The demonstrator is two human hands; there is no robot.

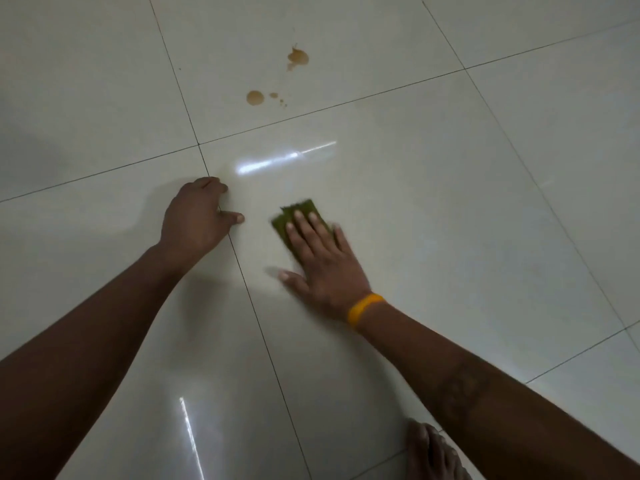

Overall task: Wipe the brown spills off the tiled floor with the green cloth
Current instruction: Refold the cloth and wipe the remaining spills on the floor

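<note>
Across the whole frame lies a pale, glossy tiled floor [450, 202] crossed by dark grout lines, seen from above by a person crouching. Near the centre, the right hand [322, 258] lies flat with straight, spread fingers pressing a folded green cloth [294, 211] onto the tile; a yellow wristband [365, 308] circles that wrist. Just left of it, and apart from the cloth, the left hand [199, 216] braces on the floor with fingers bent, holding nothing. The tile under and around the cloth looks free of stains. Toward the upper middle of the frame, on the next tile beyond a grout line, brown spills [298, 57] remain: one larger blotch, and lower down a round drop [255, 98] with a few small specks beside it. A bare foot [433, 452] shows at the bottom right. Wiping appears to be under way but not finished; the next move likely calls for sliding the cloth up the frame, over the grout line, onto those stains, keeping the palm pressed flat.
</note>
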